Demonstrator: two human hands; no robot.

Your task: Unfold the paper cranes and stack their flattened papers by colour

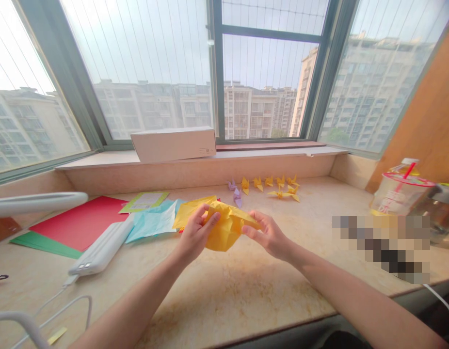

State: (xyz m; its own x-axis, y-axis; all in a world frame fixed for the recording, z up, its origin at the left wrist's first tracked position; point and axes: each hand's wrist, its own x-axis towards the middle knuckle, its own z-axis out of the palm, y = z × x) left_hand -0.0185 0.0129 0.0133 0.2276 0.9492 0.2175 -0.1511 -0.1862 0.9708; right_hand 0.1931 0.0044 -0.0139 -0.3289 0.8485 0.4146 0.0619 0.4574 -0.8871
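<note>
A creased sheet of yellow paper [224,235] is held up between my two hands, above the stone counter. My left hand [199,225] pinches its left side, thumb on the near face. The fingers of my right hand [266,232] close on the paper's right end. The sheet is bent and wrinkled, with folds bulging toward me. Behind it, several yellow folded paper cranes [269,181] stand in a loose row near the window ledge, and two purple cranes [237,197] sit at the left of that row.
On the left lie red paper [82,218], green paper [46,244], crumpled light-blue paper [152,222] and a white power bank [99,249] with a cable. A white box [173,144] rests on the ledge. At right stands a plastic cup [397,196] with a red straw, beside a blurred-out patch.
</note>
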